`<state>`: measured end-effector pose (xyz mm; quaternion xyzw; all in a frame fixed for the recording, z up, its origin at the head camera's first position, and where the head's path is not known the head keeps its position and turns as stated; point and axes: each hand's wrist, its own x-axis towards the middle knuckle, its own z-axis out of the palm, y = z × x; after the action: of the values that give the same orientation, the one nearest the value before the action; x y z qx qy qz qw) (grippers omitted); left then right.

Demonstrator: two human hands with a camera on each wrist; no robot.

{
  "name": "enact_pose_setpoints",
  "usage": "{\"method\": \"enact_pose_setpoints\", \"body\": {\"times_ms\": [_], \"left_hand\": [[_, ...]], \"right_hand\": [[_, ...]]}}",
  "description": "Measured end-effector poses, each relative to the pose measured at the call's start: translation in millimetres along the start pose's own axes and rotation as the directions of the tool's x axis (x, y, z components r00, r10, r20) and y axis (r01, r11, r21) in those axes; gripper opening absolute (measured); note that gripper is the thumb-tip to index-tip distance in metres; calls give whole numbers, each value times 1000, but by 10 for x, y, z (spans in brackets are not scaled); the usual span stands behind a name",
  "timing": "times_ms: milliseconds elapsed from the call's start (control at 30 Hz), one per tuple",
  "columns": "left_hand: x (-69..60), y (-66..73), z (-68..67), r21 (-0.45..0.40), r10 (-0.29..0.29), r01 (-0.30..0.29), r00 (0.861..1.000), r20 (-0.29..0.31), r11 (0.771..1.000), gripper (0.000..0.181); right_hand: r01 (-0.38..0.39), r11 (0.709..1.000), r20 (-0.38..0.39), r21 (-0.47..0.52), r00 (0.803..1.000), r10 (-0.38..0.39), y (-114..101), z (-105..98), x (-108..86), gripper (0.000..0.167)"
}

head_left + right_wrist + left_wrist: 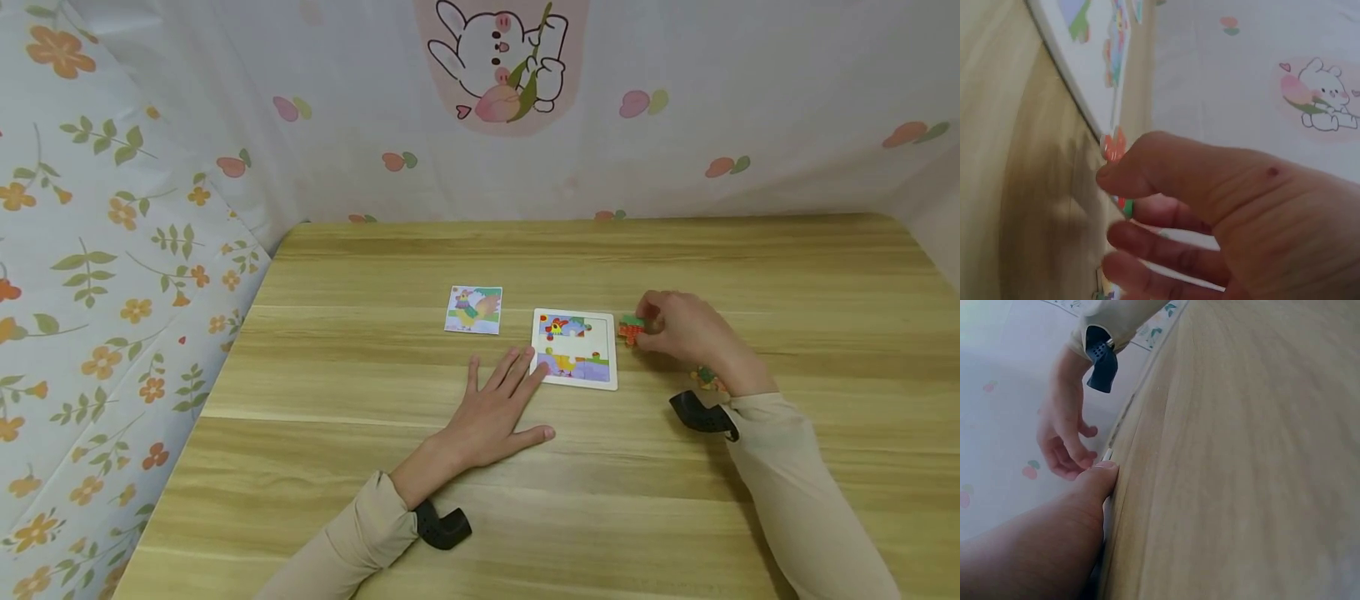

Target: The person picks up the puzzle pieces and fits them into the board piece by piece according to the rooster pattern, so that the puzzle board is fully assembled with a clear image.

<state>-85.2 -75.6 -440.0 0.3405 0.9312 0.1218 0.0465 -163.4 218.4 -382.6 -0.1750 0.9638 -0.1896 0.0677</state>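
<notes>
A white-framed jigsaw puzzle tray [613,367] lies on the table, with pieces fitted along its top left and its bottom; a white gap shows between them. Fingers spread, my left hand [491,414] rests flat on the table, its fingertips touching the tray's left edge. To the right of the tray, my right hand [686,329] pinches a red and green puzzle piece [632,330] between thumb and fingers. In the right wrist view the same piece [1114,147] shows partly behind the thumb, close to the tray's edge.
A square picture card [473,310] of a colourful bird lies left of the tray. More loose puzzle pieces [707,379] lie under the right wrist, partly hidden by it. A patterned curtain [337,100] hangs behind the wooden table [337,375].
</notes>
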Motion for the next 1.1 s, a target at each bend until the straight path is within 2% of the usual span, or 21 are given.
{"method": "enact_pose_setpoints", "body": {"times_ms": [233,400,633,833,1100], "left_hand": [[-8,3,-7,-2,2,-2,1000,-2,1000,80],[-11,2,1,1,3,-3,1000,-7,1000,80],[-13,1,7,1,1,-1,1000,-5,1000,80],[-10,5,-4,6,0,0,1000,-6,1000,80],[-1,7,-16,3,-3,3,1000,1,1000,80]], "right_hand": [[46,993,-8,112,999,-46,-130,49,70,26],[52,987,-13,152,999,-51,-213,143,125,28],[75,988,-17,135,997,-73,-208,210,151,26],[70,995,-29,77,997,-68,-215,234,160,26],[65,997,-44,50,997,-62,-211,255,164,26]]}}
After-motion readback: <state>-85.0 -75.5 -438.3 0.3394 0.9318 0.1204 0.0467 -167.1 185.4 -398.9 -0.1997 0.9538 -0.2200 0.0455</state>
